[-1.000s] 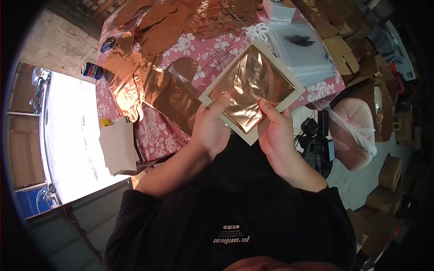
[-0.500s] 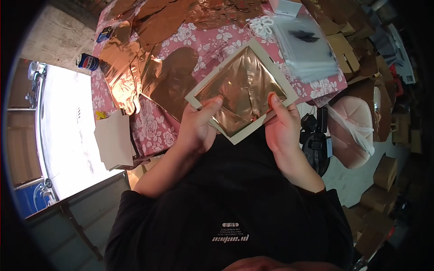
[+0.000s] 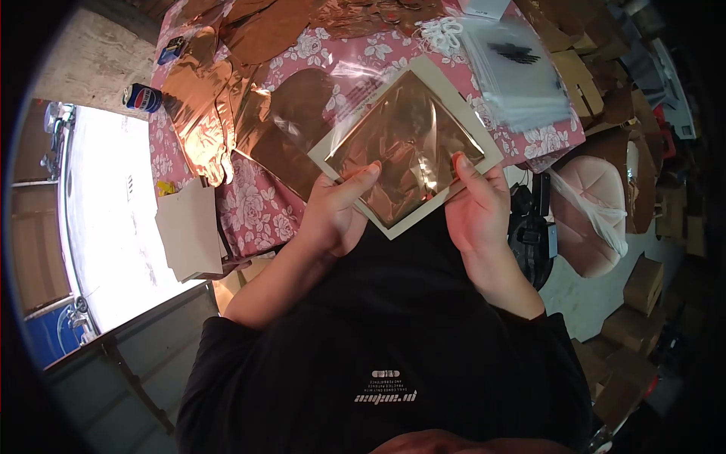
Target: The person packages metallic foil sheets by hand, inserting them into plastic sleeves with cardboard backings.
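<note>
A square cream card (image 3: 454, 101) with a sheet of shiny copper-coloured foil (image 3: 404, 140) on its face is held up before my chest, one corner pointing down at me. My left hand (image 3: 344, 212) grips its lower left edge, thumb pressed on the foil and fingers behind the card. At the lower right edge, my right hand (image 3: 480, 204) pinches it the same way, thumb on top. Creases and bright reflections cross the foil. The fingers under the card are mostly hidden.
The flowered pink tablecloth (image 3: 257, 212) carries copper foil sheets (image 3: 197, 113), clear plastic bags (image 3: 514, 83) and white cord (image 3: 440, 36). A Pepsi can (image 3: 142, 98) stands at left, above cream cards (image 3: 189, 231). At right are a padded seat (image 3: 586, 216) and cardboard boxes (image 3: 643, 284).
My left thumb has slid slightly inward over the foil. Creases and reflections on the foil have shifted; both hands still grip the card.
</note>
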{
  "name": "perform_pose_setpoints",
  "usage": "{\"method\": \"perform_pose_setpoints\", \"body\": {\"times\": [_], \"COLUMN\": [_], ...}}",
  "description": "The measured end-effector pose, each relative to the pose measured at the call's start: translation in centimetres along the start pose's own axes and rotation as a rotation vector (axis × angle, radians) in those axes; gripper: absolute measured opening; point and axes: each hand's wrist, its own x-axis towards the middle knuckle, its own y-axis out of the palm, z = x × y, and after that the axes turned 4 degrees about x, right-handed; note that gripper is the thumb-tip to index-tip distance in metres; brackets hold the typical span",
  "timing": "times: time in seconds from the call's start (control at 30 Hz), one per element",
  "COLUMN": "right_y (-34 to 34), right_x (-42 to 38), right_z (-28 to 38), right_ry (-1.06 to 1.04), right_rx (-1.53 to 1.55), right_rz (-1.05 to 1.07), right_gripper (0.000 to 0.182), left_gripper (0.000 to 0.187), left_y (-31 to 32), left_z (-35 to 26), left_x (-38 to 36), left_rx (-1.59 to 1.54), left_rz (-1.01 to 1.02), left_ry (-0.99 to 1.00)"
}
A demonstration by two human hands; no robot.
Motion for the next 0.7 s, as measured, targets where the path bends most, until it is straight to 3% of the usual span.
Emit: {"method": "perform_pose_setpoints", "body": {"times": [0.07,0.17,0.27,0.37,0.43,0.53,0.7], "right_y": [-1.3,-0.5,-1.1,0.0,-1.0,-2.1,-4.1], "right_x": [-0.2,-0.3,-0.1,-0.1,-0.1,-0.4,0.1], "right_z": [-0.3,-0.1,-0.2,0.3,0.5,0.8,1.1], "right_ry": [-0.004,0.064,0.093,0.084,0.146,0.211,0.194], "right_rx": [0.002,0.058,0.134,0.079,-0.153,-0.187,-0.255], "right_rz": [0.062,-0.065,0.061,0.096,0.19,0.153,0.272], "right_gripper": [0.022,0.025,0.032,0.038,0.046,0.05,0.033], "left_gripper": [0.007,0.011,0.015,0.022,0.03,0.038,0.043], "left_y": [-0.5,-0.8,-0.8,-0.2,0.8,0.5,0.3], "left_z": [0.6,1.5,1.0,-0.1,-1.0,-0.9,-0.5], "left_x": [0.2,0.1,0.1,-0.1,-0.6,-0.7,-1.0], "left_rx": [0.007,0.007,-0.04,-0.058,-0.07,-0.007,0.011], "left_rz": [0.011,0.08,0.076,0.089,0.091,0.124,0.117], "left_ry": [-0.019,0.024,0.011,0.054,0.036,0.028,0.003]}}
